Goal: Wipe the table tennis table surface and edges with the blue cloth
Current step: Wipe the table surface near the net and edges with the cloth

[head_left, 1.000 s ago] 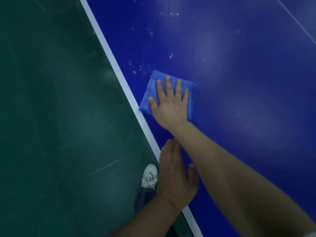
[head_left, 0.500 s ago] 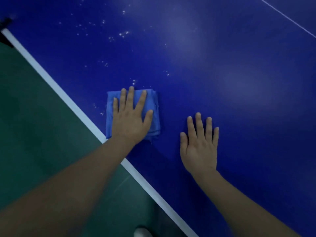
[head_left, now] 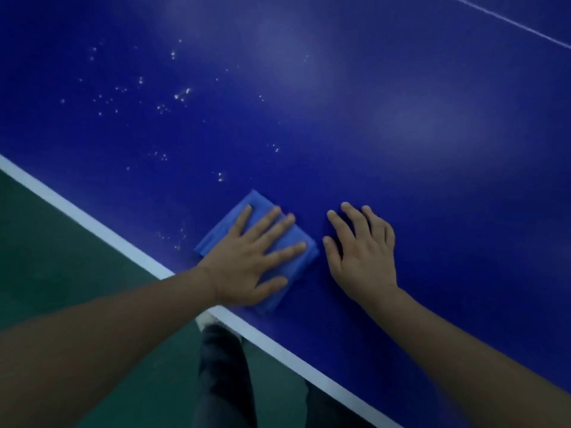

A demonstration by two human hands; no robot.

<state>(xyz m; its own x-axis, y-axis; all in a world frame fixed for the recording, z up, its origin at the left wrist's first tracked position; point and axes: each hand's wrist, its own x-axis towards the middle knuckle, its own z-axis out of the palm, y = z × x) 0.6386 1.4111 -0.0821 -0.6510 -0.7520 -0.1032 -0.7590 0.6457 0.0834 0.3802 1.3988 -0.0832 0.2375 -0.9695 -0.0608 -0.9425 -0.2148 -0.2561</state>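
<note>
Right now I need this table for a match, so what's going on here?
A person is wiping the table tennis table. Their left hand presses flat on the folded blue cloth, close to the white edge line on the near side. The right hand rests on the bare surface just beside the cloth, holding nothing. Scattered white specks lie on the blue top beyond the cloth, so the job does not look finished.
</note>
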